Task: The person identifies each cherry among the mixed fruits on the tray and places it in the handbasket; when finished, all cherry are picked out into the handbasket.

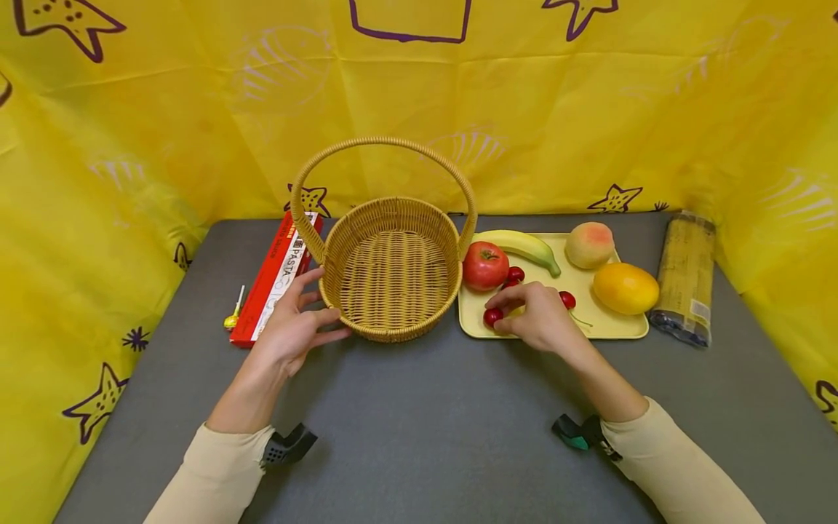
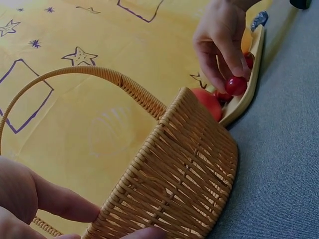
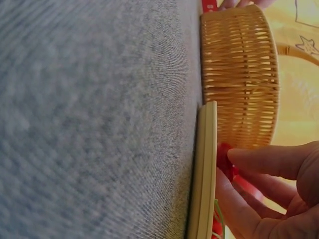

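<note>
Head view gives the clearest look here: the right hand (image 1: 540,316) has a cherry (image 1: 492,318) pinched between thumb and fingertips, down around eight o'clock on the pale yellow tray (image 1: 615,329). Grip's narrow, just wide enough for the fruit. Can't tell if the cherry is off the tray floor, since the fingers block the underside.

Left hand (image 1: 292,331) is spread wide, fingers pretty straight, touching the wicker basket (image 1: 393,276) at its eight o'clock side. Basket sits just beside the tray, off the tray's nine o'clock end.

Tips, fwiw: go easy on the pinch. Something this round and shiny would probably squirt out if squeezed off-centre, so I'd want thumb and fingertips on opposite sides, across the fattest part. I'd go straight up before any sideways move, because the tomato (image 1: 486,266) sits at twelve o'clock from the pinched one and two more cherries (image 1: 516,274) crowd in at one o'clock. The stemmed cherry (image 1: 567,299), between two and three, could get nudged by a knuckle too. With the left, light contact is plenty; leaning on that rim could tip the basket, I reckon.

Looks-wise, the cherry's deep glossy red, nearly a ball, with a bright highlight in the left wrist view. No stem visible on it.
</note>
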The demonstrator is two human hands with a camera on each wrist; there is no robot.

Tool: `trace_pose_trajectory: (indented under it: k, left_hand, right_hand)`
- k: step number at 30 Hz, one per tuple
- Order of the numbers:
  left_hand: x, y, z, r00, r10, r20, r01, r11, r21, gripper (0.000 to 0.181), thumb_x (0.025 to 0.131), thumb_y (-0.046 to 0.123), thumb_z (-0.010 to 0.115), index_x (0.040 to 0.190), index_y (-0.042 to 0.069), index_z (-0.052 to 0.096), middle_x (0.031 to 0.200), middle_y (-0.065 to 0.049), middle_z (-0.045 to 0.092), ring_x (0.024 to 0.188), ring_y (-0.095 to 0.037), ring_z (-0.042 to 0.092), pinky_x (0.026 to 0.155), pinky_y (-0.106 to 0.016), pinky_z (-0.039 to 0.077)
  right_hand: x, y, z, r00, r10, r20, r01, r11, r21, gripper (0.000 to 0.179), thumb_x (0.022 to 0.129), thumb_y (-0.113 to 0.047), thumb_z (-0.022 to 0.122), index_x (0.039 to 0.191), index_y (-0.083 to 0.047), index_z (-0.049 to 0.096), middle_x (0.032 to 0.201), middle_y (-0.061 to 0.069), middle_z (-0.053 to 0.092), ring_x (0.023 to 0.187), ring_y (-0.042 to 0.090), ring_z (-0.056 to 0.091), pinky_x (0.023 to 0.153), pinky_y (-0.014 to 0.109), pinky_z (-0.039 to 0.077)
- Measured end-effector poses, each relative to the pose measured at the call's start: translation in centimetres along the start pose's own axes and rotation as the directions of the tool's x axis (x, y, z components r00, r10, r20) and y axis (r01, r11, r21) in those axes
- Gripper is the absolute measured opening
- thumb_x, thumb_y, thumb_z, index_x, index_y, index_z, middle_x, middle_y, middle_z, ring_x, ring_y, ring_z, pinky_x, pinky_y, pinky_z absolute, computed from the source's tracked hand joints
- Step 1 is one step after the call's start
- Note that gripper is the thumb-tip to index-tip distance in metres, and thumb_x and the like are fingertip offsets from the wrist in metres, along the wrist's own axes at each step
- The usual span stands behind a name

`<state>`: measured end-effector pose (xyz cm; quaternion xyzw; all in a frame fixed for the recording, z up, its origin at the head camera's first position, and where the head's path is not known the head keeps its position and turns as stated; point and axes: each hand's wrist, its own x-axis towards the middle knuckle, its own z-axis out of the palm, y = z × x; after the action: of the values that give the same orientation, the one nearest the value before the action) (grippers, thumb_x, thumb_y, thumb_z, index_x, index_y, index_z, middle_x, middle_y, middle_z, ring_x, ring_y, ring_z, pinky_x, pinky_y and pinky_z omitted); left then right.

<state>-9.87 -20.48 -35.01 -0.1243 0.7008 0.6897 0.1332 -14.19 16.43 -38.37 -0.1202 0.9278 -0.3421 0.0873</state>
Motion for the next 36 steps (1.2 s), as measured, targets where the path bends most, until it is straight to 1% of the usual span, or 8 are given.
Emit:
trace_pose_trajectory:
  k: [5, 12, 18, 23, 29, 32, 36]
  left_hand:
    - [0.0, 0.0, 0.0, 1.0, -0.007, -0.001, 0.007, 1.0, 0.001, 0.079, 0.102, -0.001, 0.057, 0.167, 0.019, 0.017, 0.159, -0.024, 0.022, 0.116, -0.03, 0.068, 0.087, -0.04, 0.065]
    - [0.0, 0.0, 0.1, 1.0, -0.021, -0.006, 0.021, 1.0, -0.001, 0.079, 0.102, -0.001, 0.057, 0.167, 0.021, 0.018, 0.159, -0.023, 0.022, 0.115, -0.03, 0.068, 0.089, -0.043, 0.064]
    - [0.0, 0.1, 0.3, 1.0, -0.007, -0.014, 0.007, 1.0, 0.004, 0.081, 0.102, -0.001, 0.058, 0.167, 0.022, 0.016, 0.159, -0.024, 0.022, 0.115, -0.03, 0.067, 0.088, -0.042, 0.064]
    - [-0.2, 0.1, 0.2, 1.0, -0.007, -0.02, 0.007, 1.0, -0.001, 0.082, 0.102, -0.001, 0.058, 0.167, 0.023, 0.015, 0.159, -0.024, 0.022, 0.116, -0.031, 0.067, 0.089, -0.043, 0.064]
    - [-0.2, 0.0, 0.2, 1.0, -0.006, -0.017, 0.006, 1.0, -0.004, 0.082, 0.102, -0.001, 0.057, 0.168, 0.022, 0.014, 0.159, -0.024, 0.022, 0.116, -0.03, 0.067, 0.089, -0.042, 0.064]
    - [-0.2, 0.0, 0.3, 1.0, -0.003, -0.012, 0.003, 1.0, -0.01, 0.081, 0.102, -0.002, 0.057, 0.168, 0.022, 0.014, 0.158, -0.024, 0.022, 0.117, -0.031, 0.066, 0.089, -0.042, 0.064]
    - [-0.1, 0.1, 0.3, 1.0, -0.006, -0.006, 0.006, 1.0, -0.018, 0.081, 0.102, -0.002, 0.057, 0.167, 0.022, 0.015, 0.158, -0.024, 0.022, 0.122, -0.036, 0.064, 0.09, -0.043, 0.063]
  right_hand:
    - [0.0, -0.1, -0.1, 1.0, -0.003, 0.003, 0.003, 1.0, 0.02, 0.024, 0.08, -0.013, 0.085, 0.103, -0.02, 0.083, 0.096, -0.001, 0.078, 0.099, 0.027, 0.066, 0.083, 0.035, 0.048]
    - [-0.2, -0.3, -0.4, 1.0, -0.016, 0.014, 0.015, 0.999, 0.048, 0.024, 0.082, -0.014, 0.085, 0.105, -0.02, 0.082, 0.096, -0.001, 0.079, 0.102, 0.027, 0.067, 0.085, 0.036, 0.05]
    - [-0.4, -0.9, -1.1, 0.999, -0.034, 0.006, 0.033, 0.997, 0.074, 0.025, 0.083, -0.013, 0.085, 0.107, -0.019, 0.082, 0.098, 0.001, 0.078, 0.101, 0.027, 0.067, 0.084, 0.036, 0.052]
    - [-0.4, -1.7, -1.5, 0.999, -0.054, -0.003, 0.054, 0.995, 0.079, 0.023, 0.083, -0.014, 0.086, 0.105, -0.02, 0.082, 0.096, 0.0, 0.078, 0.099, 0.029, 0.067, 0.082, 0.036, 0.051]
    - [-0.5, -3.1, -2.0, 0.997, -0.076, -0.021, 0.077, 0.996, 0.052, 0.022, 0.082, -0.016, 0.087, 0.103, -0.022, 0.082, 0.094, -0.002, 0.077, 0.097, 0.029, 0.065, 0.079, 0.036, 0.049]
    - [-0.6, -3.9, -2.2, 0.996, -0.086, -0.024, 0.087, 0.996, 0.034, 0.022, 0.082, -0.016, 0.087, 0.103, -0.023, 0.082, 0.095, -0.003, 0.078, 0.098, 0.027, 0.065, 0.08, 0.036, 0.048]
    - [-0.5, -5.0, -2.5, 0.994, -0.109, -0.027, 0.11, 0.993, 0.038, 0.023, 0.082, -0.015, 0.087, 0.102, -0.025, 0.083, 0.093, -0.005, 0.078, 0.098, 0.025, 0.065, 0.082, 0.037, 0.049]
